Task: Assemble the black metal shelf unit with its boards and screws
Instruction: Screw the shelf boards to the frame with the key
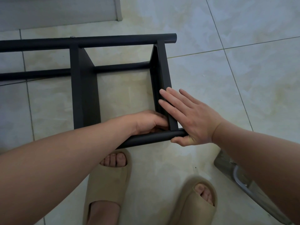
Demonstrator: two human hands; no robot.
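Here: black shelf frame (97, 41) lying on tiled floor (235, 75). Right hand (193, 120) flat, fingers straight, on end board (160, 70). Left hand (148, 122) curled at corner; hold unclear.

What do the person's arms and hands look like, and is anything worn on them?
The left hand and the right hand are ungloved, and no ring, watch or bracelet is visible. No sleeve shows on either arm up to the picture's edge.
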